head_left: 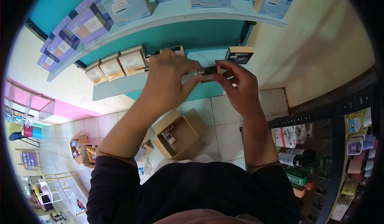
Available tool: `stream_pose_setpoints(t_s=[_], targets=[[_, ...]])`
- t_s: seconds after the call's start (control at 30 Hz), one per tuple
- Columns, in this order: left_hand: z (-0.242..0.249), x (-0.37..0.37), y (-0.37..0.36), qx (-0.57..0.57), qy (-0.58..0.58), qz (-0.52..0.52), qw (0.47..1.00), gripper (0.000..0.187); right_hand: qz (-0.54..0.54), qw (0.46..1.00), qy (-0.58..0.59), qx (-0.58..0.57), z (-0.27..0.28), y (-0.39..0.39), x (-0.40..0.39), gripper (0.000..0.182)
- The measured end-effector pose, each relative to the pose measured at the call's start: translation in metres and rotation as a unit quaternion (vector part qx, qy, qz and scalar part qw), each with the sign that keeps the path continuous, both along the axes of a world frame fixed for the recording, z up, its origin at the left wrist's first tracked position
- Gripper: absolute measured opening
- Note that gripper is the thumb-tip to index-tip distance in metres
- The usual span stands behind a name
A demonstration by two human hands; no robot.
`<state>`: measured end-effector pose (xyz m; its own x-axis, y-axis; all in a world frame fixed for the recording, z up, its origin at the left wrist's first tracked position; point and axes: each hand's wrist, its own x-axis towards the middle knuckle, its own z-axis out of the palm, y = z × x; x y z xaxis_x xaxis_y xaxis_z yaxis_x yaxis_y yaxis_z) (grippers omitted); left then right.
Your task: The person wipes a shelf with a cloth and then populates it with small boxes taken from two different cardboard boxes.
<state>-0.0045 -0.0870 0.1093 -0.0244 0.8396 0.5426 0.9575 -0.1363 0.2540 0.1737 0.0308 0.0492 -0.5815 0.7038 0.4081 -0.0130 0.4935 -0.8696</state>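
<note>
Between my two hands, in front of the lower shelf, is a small dark box (208,70) with a lighter edge. My right hand (237,82) pinches its right end between thumb and fingers. My left hand (170,74) is at its left end, fingers and thumb closed on it and slightly blurred. Behind my left hand, a dark and cream box (176,51) is partly hidden on the lower shelf (120,88). A black BRASOV box (239,55) with a tan top stands on that shelf, just beyond my right hand.
Pale boxes (133,60) stand left on the lower shelf. Purple boxes (89,25) and blue Wardah boxes (127,6) fill the upper shelf (176,16). An open carton (182,138) with small boxes inside sits on the floor. A dark-framed rack (340,160) is at right.
</note>
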Motion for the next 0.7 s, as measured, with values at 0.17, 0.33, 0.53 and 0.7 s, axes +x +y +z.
stream_pose_setpoints(t_s=[0.17,0.33,0.53,0.7], targets=[[0.012,-0.01,0.028,-0.083,0.101,0.098,0.987,0.021,-0.029,0.997,-0.003,0.066,-0.004,0.019,-0.026,0.027],[0.004,-0.018,0.051,-0.121,0.127,0.089,0.981,0.013,-0.052,0.996,-0.036,0.062,-0.027,0.028,-0.04,0.023],[0.0,-0.027,0.061,-0.134,0.151,0.079,0.976,0.04,-0.085,0.992,-0.053,0.071,-0.03,0.027,-0.049,0.023],[0.006,-0.03,0.062,-0.182,0.136,0.089,0.97,0.017,-0.074,0.993,-0.053,0.07,-0.03,0.031,-0.054,0.023]])
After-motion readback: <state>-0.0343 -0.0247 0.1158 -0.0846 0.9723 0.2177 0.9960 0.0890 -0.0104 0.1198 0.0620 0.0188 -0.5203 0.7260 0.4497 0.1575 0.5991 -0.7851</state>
